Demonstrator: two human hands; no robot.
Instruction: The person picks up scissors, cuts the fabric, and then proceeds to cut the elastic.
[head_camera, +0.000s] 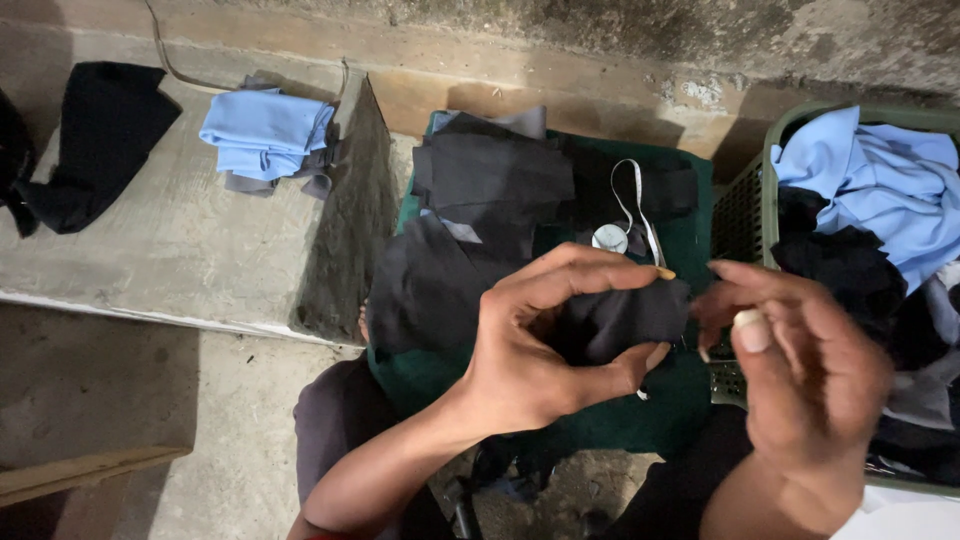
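Both hands were on one small dark cloth piece, held up over the green mat.

The left hand (540, 350) curled around the dark cloth piece (625, 318), thumb below and fingers over its top edge; the right hand (800, 370) pinched its right end. Beneath lay the green mat (690, 200) with stacked black cloth pieces (490, 180) and a white tape measure (612, 237) near its far edge. A green basket (745, 205) of blue and black fabric stood just right.
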